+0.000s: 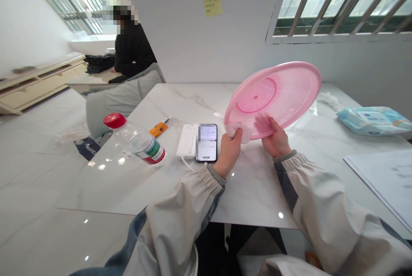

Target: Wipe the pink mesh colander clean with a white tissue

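A round pink plastic mesh basket (289, 95) is held up and tilted above the table, its inside partly facing me. My right hand (277, 141) grips the near lower rim, thumb over the edge and fingers showing through the mesh behind. At the left end of the rim, my left hand (230, 149) is closed on a thin white wipe (243, 133), which is folded over the rim and pressed against it. Part of the wipe and most of the left fingers are hidden.
A smartphone (207, 145) and white power bank (187, 141) lie left of my hands. Beyond are a red-capped bottle (141, 141) and orange keychain (158, 129). Right are a blue wipes pack (373, 120) and paper sheets (386, 181). A person (133, 48) sits back left.
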A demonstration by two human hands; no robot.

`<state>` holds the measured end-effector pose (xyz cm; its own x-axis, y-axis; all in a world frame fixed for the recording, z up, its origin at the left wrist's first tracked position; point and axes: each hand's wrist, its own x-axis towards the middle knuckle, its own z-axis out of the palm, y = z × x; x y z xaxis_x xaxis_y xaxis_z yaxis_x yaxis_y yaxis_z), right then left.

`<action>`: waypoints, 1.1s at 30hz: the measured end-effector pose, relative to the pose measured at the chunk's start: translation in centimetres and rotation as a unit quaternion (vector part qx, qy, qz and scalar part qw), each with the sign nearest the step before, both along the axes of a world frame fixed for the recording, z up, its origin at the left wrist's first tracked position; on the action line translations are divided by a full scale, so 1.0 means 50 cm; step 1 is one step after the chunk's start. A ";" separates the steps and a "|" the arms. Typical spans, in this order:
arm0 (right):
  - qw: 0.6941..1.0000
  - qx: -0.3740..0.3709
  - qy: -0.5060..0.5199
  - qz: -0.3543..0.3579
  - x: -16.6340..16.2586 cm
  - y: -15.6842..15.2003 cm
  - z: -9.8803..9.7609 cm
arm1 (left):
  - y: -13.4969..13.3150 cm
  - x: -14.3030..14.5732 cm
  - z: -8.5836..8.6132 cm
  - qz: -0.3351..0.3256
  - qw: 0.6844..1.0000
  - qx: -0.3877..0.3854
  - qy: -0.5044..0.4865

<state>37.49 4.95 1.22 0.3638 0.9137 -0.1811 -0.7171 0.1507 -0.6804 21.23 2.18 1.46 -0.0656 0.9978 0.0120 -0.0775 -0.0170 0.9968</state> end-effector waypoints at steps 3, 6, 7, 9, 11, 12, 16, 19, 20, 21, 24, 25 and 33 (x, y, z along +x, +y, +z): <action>1.000 0.016 -0.001 -0.027 0.008 0.002 0.009 | -0.002 0.001 0.004 -0.025 0.999 0.031 -0.018; 0.997 0.027 -0.007 -0.066 0.027 0.007 0.016 | -0.002 0.001 0.007 -0.045 0.997 0.055 -0.038; 0.997 0.029 -0.009 -0.077 0.034 0.009 0.017 | -0.001 0.001 0.008 -0.050 0.996 0.059 -0.049; 0.995 0.031 -0.014 -0.096 0.046 0.012 0.018 | 0.000 0.001 0.009 -0.061 0.993 0.067 -0.076; 0.993 0.032 -0.018 -0.109 0.054 0.014 0.016 | 0.000 0.000 0.009 -0.068 0.989 0.082 -0.107; 0.993 0.033 -0.020 -0.112 0.057 0.014 0.015 | 0.000 -0.001 0.009 -0.067 0.986 0.095 -0.117; 0.992 0.030 -0.025 -0.121 0.064 0.018 0.009 | -0.006 -0.009 0.014 -0.050 0.986 0.143 -0.063; 0.991 0.020 -0.017 -0.129 0.067 0.024 0.007 | -0.016 -0.014 0.022 -0.044 0.987 0.153 0.018; 0.991 0.018 -0.011 -0.129 0.067 0.025 0.006 | -0.019 -0.014 0.024 -0.044 0.986 0.157 0.028; 0.992 0.018 -0.006 -0.125 0.067 0.026 0.006 | -0.021 -0.013 0.026 -0.046 0.986 0.160 0.029; 0.997 0.035 -0.005 -0.074 0.059 0.021 0.005 | -0.022 -0.008 0.026 -0.062 0.988 0.144 0.020; 0.998 0.041 -0.009 -0.043 0.055 0.016 0.004 | -0.021 -0.006 0.023 -0.062 0.989 0.130 0.020; 0.953 -0.080 0.009 0.291 0.033 0.000 -0.018 | -0.005 0.009 -0.003 -0.077 0.996 0.045 -0.021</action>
